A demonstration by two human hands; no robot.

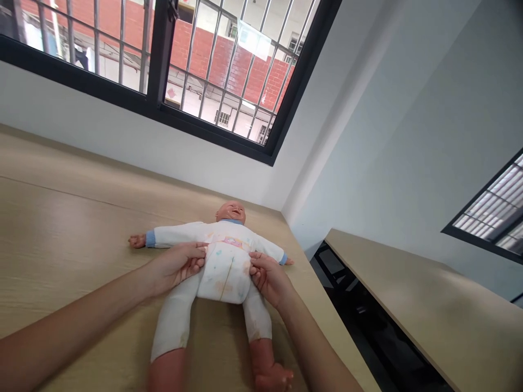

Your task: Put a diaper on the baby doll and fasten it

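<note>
Left hand [176, 267] and right hand [271, 279], each nearly closed, pinch opposite sides of the diaper [212, 275], which lies midway between them over the doll [232, 230] on the bench [77, 239], its stripe [226, 276] pointing headward

Left hand [176, 268] pinching, right hand [273, 279] pinching

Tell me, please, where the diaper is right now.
In the head view, the diaper is below and left of centre, on the doll, between the left hand and the right hand.
</note>
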